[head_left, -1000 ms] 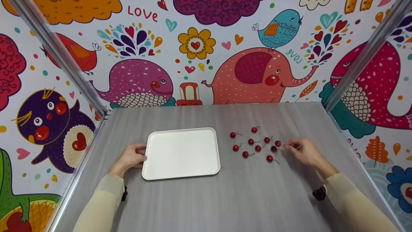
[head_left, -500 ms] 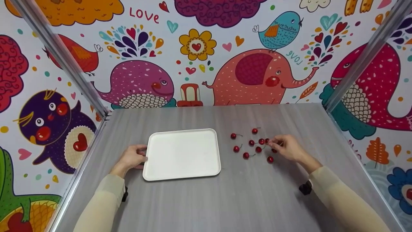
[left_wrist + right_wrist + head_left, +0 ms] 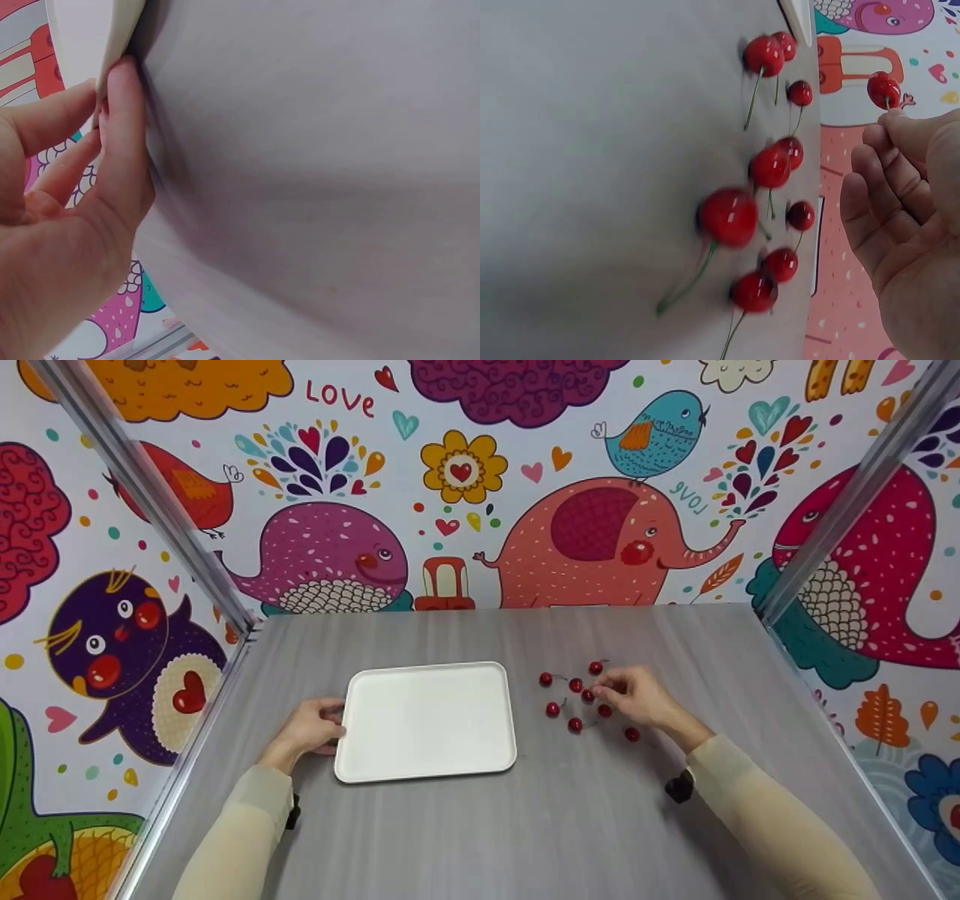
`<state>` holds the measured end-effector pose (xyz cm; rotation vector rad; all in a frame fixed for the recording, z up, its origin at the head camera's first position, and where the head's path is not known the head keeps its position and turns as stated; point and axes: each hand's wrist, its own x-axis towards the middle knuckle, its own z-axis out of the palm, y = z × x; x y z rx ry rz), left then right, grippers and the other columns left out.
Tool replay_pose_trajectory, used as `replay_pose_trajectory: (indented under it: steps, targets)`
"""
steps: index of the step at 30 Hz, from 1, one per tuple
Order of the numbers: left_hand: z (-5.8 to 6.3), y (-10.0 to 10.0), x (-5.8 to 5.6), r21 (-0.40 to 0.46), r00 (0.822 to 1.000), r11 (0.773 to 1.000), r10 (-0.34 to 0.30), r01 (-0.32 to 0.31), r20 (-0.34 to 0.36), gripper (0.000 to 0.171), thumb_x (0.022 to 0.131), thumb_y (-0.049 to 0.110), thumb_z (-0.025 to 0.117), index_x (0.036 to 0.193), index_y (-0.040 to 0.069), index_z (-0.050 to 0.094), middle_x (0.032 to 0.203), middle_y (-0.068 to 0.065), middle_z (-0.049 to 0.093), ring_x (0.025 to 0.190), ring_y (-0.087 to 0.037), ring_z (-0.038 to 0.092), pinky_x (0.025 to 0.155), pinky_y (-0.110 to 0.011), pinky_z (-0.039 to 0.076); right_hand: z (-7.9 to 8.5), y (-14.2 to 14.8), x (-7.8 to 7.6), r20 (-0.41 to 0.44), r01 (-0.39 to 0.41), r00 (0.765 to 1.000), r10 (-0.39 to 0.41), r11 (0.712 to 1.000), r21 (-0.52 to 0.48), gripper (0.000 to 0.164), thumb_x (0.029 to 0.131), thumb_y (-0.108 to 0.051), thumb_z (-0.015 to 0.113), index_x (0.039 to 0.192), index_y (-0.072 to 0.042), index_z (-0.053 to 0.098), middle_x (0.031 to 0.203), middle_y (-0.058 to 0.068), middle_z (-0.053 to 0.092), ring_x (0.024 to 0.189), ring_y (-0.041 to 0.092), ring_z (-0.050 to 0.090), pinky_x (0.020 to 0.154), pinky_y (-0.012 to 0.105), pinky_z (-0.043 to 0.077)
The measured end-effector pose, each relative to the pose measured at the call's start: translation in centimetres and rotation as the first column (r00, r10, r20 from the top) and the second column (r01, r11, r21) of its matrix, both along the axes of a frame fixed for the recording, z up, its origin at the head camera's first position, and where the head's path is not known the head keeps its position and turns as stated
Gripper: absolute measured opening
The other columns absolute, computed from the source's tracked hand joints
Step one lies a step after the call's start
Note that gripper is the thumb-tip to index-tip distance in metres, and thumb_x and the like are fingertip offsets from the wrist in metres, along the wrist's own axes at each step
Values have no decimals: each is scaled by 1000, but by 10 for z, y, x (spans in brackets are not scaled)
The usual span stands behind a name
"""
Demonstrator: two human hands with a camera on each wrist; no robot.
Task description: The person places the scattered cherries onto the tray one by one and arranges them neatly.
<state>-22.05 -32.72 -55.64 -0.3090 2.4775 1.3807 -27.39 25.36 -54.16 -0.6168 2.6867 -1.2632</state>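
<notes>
My left hand (image 3: 306, 727) grips the left edge of a white rectangular tray (image 3: 431, 724). In the left wrist view the tray's rim (image 3: 120, 34) is pinched between thumb and fingers. My right hand (image 3: 641, 697) pinches the green stem of a red cherry (image 3: 883, 90) between thumb and fingertip. That cherry (image 3: 575, 685) hangs above the table, among the others in the head view. Several loose cherries with stems lie right of the tray, including one nearby (image 3: 553, 709) and another close to the right wrist (image 3: 632, 733). The right hand hides some of the group.
The grey table (image 3: 465, 840) carries the tray and the cherries. Walls with a cartoon animal print (image 3: 585, 540) stand at the back and both sides, with metal posts (image 3: 142, 502) at the corners.
My right hand has moved left from the right side of the cherries, lifting one by its stem and carrying it toward the tray. The left hand keeps its hold on the tray.
</notes>
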Motion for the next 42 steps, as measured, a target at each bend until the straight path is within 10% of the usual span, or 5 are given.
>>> replay_pose_trajectory:
  steps: [26,42]
  targets:
    - [2,2,1,-30,1000,1000,-9,9,-9,72,92,-5,68,161,-11,50,123,-25,68,98,-23,74,77,-44,71,-9,-97,-14,36,12,999,-8,992,-127,19,106,-14,78,110,4,83,95,13,80,78,10,62,67,20,52]
    - [1,2,-1,-19,1000,1000,-7,7,-4,73,93,-8,68,163,-12,48,115,-19,63,94,-23,74,77,-44,70,-7,-164,-31,31,-120,992,125,986,-116,14,106,-11,77,106,0,85,99,18,83,81,8,64,71,19,53]
